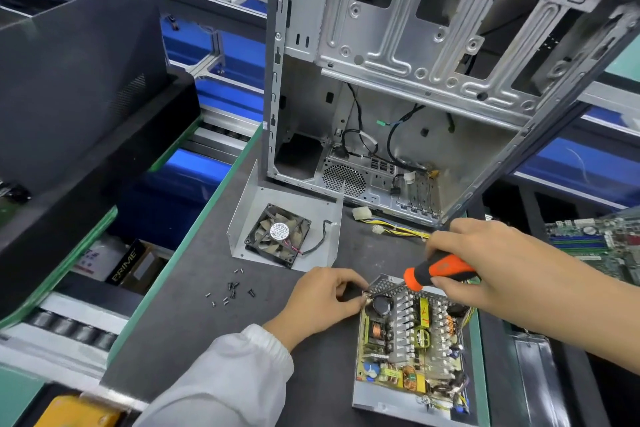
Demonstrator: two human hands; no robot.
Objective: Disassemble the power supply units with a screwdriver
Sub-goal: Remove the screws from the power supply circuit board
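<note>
An opened power supply unit [410, 354] lies on the dark mat, its circuit board and heat sinks exposed. My right hand [485, 260] grips an orange and black screwdriver [438, 272], whose tip points down at the unit's far left corner. My left hand [323, 300] pinches that same corner of the metal housing with curled fingers. The removed cover [249, 208] lies behind, with a black fan [277, 234] on it. Several loose screws [230, 289] lie left of my left hand.
An empty computer case [398, 80] stands upright at the back. A yellow cable bundle with white connectors [388, 224] trails from the unit. A green motherboard [602, 243] lies at the right. A black panel [79, 80] and a roller conveyor [69, 326] are on the left.
</note>
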